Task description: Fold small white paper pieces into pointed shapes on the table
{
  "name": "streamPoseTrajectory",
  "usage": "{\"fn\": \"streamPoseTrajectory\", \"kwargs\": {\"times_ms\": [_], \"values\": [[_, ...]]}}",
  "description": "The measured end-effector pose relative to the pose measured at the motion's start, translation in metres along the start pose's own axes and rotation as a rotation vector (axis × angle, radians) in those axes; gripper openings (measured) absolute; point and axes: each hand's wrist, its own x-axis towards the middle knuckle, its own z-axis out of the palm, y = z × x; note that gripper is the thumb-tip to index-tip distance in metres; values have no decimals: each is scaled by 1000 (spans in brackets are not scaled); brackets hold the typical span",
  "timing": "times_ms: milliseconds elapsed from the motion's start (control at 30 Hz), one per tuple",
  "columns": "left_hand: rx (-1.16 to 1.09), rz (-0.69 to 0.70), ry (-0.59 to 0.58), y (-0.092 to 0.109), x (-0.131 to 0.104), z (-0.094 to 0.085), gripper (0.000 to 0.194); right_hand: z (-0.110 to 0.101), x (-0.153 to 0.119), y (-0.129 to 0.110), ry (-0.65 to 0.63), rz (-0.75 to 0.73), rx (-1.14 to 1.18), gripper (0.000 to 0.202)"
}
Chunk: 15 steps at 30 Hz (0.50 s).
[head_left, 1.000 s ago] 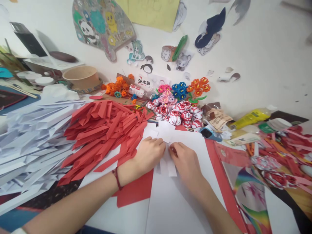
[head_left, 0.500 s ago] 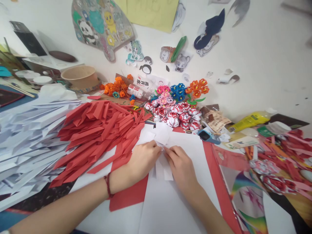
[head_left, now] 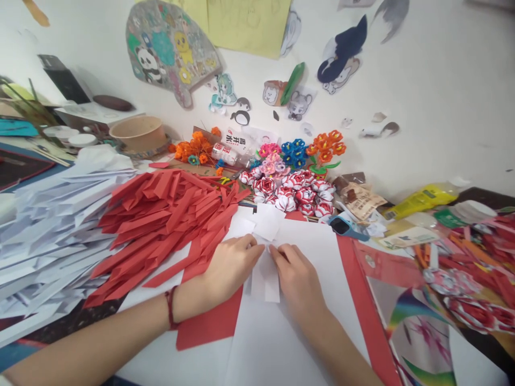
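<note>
A small piece of white paper (head_left: 265,279) lies between my hands, its lower part showing against a larger white sheet (head_left: 257,348). My left hand (head_left: 233,265) is closed, thumb and fingers pinching near the paper's upper left edge. On the other side my right hand (head_left: 296,273) pinches close to the upper right edge, fingers curled. The two thumb tips almost meet. Just beyond them lies a white paper square (head_left: 269,221). Red paper (head_left: 209,321) shows from beneath the sheets, under my left wrist.
Folded red paper strips (head_left: 169,220) and a pile of white strips (head_left: 56,236) spread on the left. Red-and-white paper flowers (head_left: 303,190) stand behind the sheets. A blue-strapped watch (head_left: 346,227), a yellow bottle (head_left: 426,199) and a plastic packet (head_left: 418,321) are on the right.
The view has shifted slightly. My hands stay at the small white paper, with the thumb tips slightly changed in position and more of the paper showing between them.
</note>
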Motion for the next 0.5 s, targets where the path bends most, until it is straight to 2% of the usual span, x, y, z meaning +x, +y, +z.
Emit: {"fn": "streamPoseTrajectory", "kwargs": {"times_ms": [267,500], "values": [[137,74,-100,4,2,-8,22,0,-1,-3,-24,-52,-88,30],[162,114,-63,0,-1,-3,21,-3,-1,-2,-65,-71,-106,32]]}}
